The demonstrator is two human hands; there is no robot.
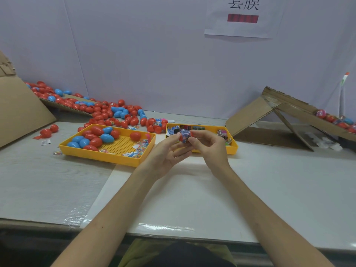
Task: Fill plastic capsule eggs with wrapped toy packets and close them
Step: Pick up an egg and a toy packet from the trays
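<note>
Pinching from both sides, the left grip (165,151) and the right grip (208,145) are holding one red capsule egg (182,139) between their fingertips. Both are closed on it, clear of the tabletop (269,189) and about midway along its width. A wrapped packet (184,132), crinkled and printed blue and white, is sticking out of the egg's glossy red shell. The left thumb and forefinger are covering the shell's left side and the right thumb and curled fingers its right, so how much of the shell is there is not showing.

Just behind the grips, two yellow plastic trays are sitting side by side toward the far edge. The left tray (100,158), with a gridded floor, is holding smooth red and blue eggs (96,132) at its left end and small clear bags (139,149) at its right. The right tray (234,149), partly hidden by the right grip, is holding more printed packets (174,130).

Beyond the left tray a loose heap of eggs (107,112) is spreading toward the far left corner, beside a brown cardboard sheet (23,112). At the far right a torn cardboard ramp (289,110) is leaning, carrying wrapped eggs (333,119). A paper sign (242,29) is hanging on the pale wall.
</note>
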